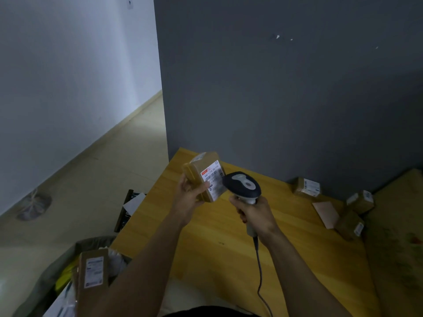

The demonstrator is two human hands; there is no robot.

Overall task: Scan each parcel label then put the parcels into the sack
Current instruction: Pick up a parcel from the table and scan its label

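Observation:
My left hand (191, 195) grips a small brown cardboard parcel (201, 170) above the wooden table (219, 248), its white label (212, 181) turned toward the scanner. My right hand (256, 216) holds a grey and dark handheld barcode scanner (243, 186) by its handle, the head close to the label's right edge. The scanner's cable (259, 275) hangs down toward me. At lower left a grey sack (45, 284) stands open with a tall labelled box (92, 273) and other packets inside.
Three more brown parcels (306, 187) (360, 200) (349, 225) and a pink envelope (326, 213) lie at the table's far right by the dark grey wall. A dark crate (124, 211) with a white sheet stands on the floor left of the table. A tied bag (34, 205) lies by the white wall.

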